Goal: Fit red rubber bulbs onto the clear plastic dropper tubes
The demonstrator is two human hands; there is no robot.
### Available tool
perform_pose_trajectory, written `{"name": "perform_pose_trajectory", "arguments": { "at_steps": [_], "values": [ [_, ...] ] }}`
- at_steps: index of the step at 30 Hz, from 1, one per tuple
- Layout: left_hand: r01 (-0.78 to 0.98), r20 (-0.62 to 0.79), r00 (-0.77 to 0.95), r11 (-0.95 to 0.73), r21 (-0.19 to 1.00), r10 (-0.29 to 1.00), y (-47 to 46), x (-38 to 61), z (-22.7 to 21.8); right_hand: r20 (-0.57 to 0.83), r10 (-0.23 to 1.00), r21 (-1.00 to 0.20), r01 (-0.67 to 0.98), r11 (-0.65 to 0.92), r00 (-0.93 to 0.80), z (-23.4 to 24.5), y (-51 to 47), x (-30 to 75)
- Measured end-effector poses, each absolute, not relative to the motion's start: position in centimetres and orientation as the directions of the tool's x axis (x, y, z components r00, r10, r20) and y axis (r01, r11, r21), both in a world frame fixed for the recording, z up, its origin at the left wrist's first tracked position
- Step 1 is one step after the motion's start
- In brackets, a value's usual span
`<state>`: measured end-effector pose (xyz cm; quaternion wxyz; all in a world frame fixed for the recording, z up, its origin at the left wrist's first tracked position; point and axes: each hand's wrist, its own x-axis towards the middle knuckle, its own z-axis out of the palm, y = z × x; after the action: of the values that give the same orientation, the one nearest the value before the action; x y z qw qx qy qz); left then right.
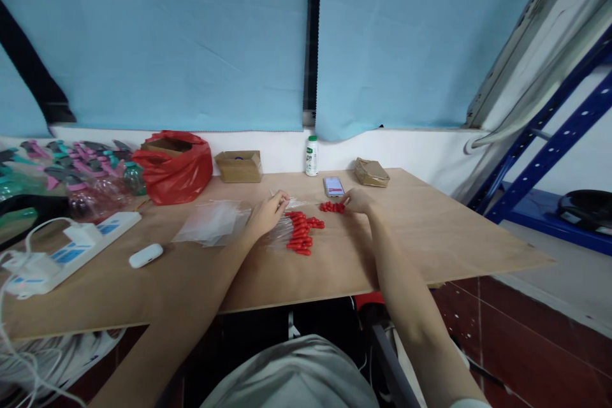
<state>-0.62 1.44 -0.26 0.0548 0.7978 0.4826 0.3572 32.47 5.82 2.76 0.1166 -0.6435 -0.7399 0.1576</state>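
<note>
My left hand (268, 211) is above the middle of the table with thumb and fingers pinched together. What it pinches is too small to make out; clear thin plastic (297, 202) lies just beside the fingertips. Below and right of this hand is a bundle of clear sticks (281, 234) with red bulb-like ends (300, 233) pointing right. Farther right, a small pile of loose red pieces (329, 206) lies on the wood. My right hand (358, 201) reaches its right end, the fingers closed at a small red piece. Flat clear plastic bags (210, 222) are stacked left of my left hand.
Along the back stand a red plastic bag (179, 172), an open cardboard box (239, 167), a white bottle (312, 156), a phone (333, 187) and a brown package (371, 172). At left are spray bottles (95, 185), a power strip (81, 252) and a white case (146, 255).
</note>
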Motion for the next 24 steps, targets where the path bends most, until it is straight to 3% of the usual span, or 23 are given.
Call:
{"name": "perform_pose_trajectory", "arguments": {
  "at_steps": [10, 14, 19, 24],
  "values": [
    [0.723, 0.524, 0.264, -0.526, 0.448, 0.81, 1.1, -0.6, 0.0, 0.027, 0.99, -0.358, 0.924, 0.137, -0.136, 2.8, 5.9, 32.6],
    [0.706, 0.518, 0.246, -0.518, 0.483, 0.819, 0.9, -0.4, 0.2, 0.204, 0.976, -0.381, 0.911, 0.156, -0.081, 2.9, 6.0, 32.2],
    [0.657, 0.555, 0.231, -0.549, 0.517, 0.799, 0.6, -0.3, 0.6, 0.449, 0.87, -0.403, 0.822, 0.402, -0.206, 3.4, 5.4, 29.8],
    [0.589, 0.582, 0.221, -0.582, 0.56, 0.783, 0.3, 0.1, 1.1, 0.615, 0.707, -0.469, 0.558, 0.684, -0.35, 3.2, 4.4, 25.7]
  ]
}}
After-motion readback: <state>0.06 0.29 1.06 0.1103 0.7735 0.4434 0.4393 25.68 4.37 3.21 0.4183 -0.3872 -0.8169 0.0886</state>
